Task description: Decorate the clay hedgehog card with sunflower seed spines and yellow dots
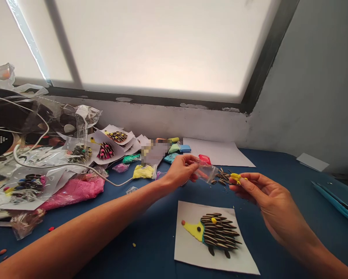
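Observation:
Between the fingertips of my right hand (266, 197) is a lump of yellow modelling clay (235, 177). My left hand (182, 170) is closed on a small clear plastic bag (207, 171), which hangs out toward the right. Sunflower seeds (222, 176) lie in a loose pile between the two hands. Nearer to me lies a white card (188, 254) with a hedgehog picture (220, 232): its spines are sunflower seeds, its face is yellow clay with a brownish nose, and one yellow dot sits on its back.
Left of my hands are clay packets, among them a yellow one (143, 171), and more hedgehog cards (105, 149). A white cable (75, 165) crosses a pink cloth (78, 192). A white sheet (217, 151) lies by the wall; a blue case (336, 201) is at right.

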The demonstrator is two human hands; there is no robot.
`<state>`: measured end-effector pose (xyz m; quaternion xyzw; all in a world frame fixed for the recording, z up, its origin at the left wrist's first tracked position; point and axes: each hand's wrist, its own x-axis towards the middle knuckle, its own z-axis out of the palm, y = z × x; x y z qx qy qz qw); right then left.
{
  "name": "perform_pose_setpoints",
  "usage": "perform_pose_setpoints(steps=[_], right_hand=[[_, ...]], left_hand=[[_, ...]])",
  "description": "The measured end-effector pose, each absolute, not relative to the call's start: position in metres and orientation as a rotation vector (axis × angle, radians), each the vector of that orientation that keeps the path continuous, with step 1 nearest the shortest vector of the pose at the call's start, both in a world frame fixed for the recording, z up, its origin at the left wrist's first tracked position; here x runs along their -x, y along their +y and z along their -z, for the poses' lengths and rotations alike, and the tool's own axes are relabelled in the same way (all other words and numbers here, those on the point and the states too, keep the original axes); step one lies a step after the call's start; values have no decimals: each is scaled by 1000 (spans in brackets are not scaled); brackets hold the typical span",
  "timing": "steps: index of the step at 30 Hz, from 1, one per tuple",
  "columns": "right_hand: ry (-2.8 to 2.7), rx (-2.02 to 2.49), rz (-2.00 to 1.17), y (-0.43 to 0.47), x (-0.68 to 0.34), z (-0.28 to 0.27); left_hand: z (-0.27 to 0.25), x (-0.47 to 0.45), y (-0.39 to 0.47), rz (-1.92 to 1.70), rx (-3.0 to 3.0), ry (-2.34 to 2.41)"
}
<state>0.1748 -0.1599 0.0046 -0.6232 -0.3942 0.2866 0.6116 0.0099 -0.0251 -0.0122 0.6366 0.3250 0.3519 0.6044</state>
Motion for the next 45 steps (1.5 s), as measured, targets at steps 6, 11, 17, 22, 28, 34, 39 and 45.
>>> perform_pose_setpoints(steps=[6, 11, 17, 22, 28, 34, 39, 45], right_hand=[[-1054, 1555, -643, -160, -173, -5], [-1037, 1602, -620, -160, -175, -7], [-1073, 1608, -590, -160, -179, -11], [-1177, 1617, -536, -165, -167, -19], [-1297, 1667, -522, -169, -162, -18], [-1301, 1599, -744, -169, -169, -17], [-1296, 1595, -674, -169, -170, -17], [-1288, 1739, -692, -168, -172, -20]], left_hand=[[26, 2, -3, -936, -2186, 947], [24, -4, -6, -940, -2144, 856], [15, -3, -14, -905, -2478, 701], [-1, -7, -42, -833, -2160, 584], [-6, -12, -63, -309, -1501, 255], [2, -10, -47, -408, -1308, 341], [5, -10, -42, -458, -1236, 410], [7, -12, -43, -407, -1189, 371]])
